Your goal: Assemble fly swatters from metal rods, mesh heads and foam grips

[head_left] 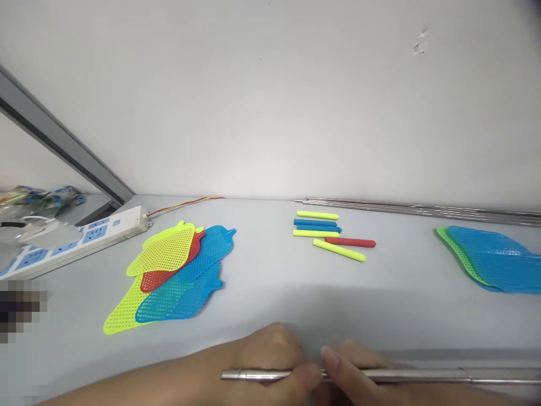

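Fingers (307, 376) of the left hand (270, 351) and right hand (362, 355) clamp a metal rod (416, 375) close together, probably for steadiness, toward the near edge of the counter (262, 265), while coloured tubes (316, 233) lie toward its far edge, seemingly leaving working room.

Silver rod (414, 376), perforated blue paddles (190, 301)
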The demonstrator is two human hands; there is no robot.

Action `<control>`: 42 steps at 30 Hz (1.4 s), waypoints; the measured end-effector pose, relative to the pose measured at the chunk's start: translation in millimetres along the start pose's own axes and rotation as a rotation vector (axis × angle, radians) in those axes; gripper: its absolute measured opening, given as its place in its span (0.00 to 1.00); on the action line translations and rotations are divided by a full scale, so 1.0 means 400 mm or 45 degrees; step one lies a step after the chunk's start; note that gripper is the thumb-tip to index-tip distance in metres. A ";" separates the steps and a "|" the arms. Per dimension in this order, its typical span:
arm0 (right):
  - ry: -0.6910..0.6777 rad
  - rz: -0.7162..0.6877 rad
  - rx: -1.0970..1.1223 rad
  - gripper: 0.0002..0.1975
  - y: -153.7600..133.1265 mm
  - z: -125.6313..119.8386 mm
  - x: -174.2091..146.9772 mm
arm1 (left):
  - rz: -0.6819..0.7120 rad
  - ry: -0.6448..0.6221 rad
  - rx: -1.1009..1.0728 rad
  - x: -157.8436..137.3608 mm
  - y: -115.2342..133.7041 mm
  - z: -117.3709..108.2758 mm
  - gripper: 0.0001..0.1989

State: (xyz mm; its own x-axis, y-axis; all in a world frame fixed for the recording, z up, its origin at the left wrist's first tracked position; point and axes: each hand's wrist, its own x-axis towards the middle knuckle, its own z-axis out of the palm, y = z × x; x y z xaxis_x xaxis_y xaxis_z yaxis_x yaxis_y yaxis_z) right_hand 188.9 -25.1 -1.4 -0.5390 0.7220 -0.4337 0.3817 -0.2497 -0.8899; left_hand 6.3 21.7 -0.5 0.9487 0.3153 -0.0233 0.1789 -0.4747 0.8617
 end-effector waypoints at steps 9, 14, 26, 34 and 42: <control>-0.250 -0.073 0.274 0.37 -0.009 -0.007 0.035 | -0.159 0.090 -0.269 -0.001 -0.003 -0.003 0.23; -0.250 -0.101 0.338 0.36 -0.008 -0.008 0.040 | -0.190 0.095 -0.399 0.001 -0.001 -0.012 0.24; -0.069 -0.243 0.606 0.30 -0.003 0.007 0.040 | -0.150 0.503 -0.443 -0.008 -0.023 -0.004 0.25; -0.103 -0.317 0.800 0.30 0.029 0.011 0.063 | -0.235 0.290 -0.304 0.001 -0.019 -0.011 0.23; -0.110 -0.262 0.689 0.32 0.024 0.008 0.048 | -0.077 0.242 -0.212 0.001 -0.018 -0.007 0.23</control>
State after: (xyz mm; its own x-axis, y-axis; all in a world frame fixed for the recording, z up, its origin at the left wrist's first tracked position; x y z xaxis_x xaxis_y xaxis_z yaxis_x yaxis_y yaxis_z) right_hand 179.6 -15.7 -18.7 -0.6297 0.7407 -0.2343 -0.1624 -0.4205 -0.8926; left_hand 4.9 27.5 -5.5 0.8688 0.4951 0.0048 0.1735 -0.3136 0.9336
